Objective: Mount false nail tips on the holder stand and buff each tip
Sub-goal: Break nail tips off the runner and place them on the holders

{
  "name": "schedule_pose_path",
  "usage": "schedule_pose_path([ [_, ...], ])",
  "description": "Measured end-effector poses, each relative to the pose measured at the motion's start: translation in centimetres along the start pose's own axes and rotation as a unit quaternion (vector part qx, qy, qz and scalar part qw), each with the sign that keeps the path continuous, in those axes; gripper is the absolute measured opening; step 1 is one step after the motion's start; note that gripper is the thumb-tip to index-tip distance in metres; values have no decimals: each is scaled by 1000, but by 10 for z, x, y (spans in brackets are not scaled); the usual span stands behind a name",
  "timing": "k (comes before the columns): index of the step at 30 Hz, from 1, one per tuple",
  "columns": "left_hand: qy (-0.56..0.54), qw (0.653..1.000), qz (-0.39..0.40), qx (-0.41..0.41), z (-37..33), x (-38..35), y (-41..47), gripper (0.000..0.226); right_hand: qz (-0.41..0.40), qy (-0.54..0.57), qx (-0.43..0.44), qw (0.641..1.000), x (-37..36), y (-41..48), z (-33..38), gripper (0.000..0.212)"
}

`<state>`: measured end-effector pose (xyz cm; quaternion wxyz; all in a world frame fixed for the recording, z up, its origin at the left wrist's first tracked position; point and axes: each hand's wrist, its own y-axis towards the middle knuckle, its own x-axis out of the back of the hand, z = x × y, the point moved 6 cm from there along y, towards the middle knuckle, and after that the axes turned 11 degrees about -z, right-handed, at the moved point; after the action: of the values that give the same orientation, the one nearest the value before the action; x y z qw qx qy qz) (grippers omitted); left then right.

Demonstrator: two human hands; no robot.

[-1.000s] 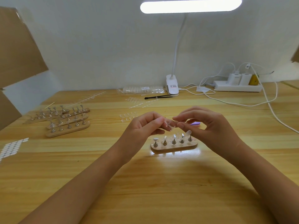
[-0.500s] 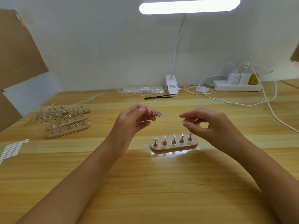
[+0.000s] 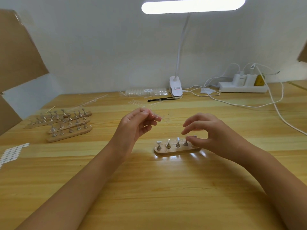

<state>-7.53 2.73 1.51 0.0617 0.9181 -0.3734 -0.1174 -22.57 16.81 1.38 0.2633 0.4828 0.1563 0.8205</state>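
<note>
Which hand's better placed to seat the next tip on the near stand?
Right. The right hand hovers at the right end of the holder stand; the left hand is raised away, pinching a clear tip strip.

The right hand (image 3: 214,135) covers the stand's (image 3: 174,151) last peg (whether it pinches a tip there, I can't tell); the clear strip (image 3: 166,117) in the left hand (image 3: 134,125) is blurred.

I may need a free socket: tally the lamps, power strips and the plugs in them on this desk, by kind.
Desk lamp: 1
Power strip: 1
White chargers in the strip: 2
Yellow plug in the strip: 1
Total: 5
</note>
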Motion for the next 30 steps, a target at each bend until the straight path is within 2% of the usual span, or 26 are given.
schedule_pose_path([
  [12,10,1000,5,-10,0,1,1,29,22,-27,-3,999,-4,0,-1,16],
  [26,55,998,-2,-5,2,-4,-3,27,60,22,-84,994,-9,-1,-12,14],
  [28,69,997,-24,-4,3,-1,-3,28,51,35,-97,993,-9,-1,-12,19],
  [30,88,995,-47,-4,5,1,-2,30,4,71,-103,992,-3,1,-8,17],
])
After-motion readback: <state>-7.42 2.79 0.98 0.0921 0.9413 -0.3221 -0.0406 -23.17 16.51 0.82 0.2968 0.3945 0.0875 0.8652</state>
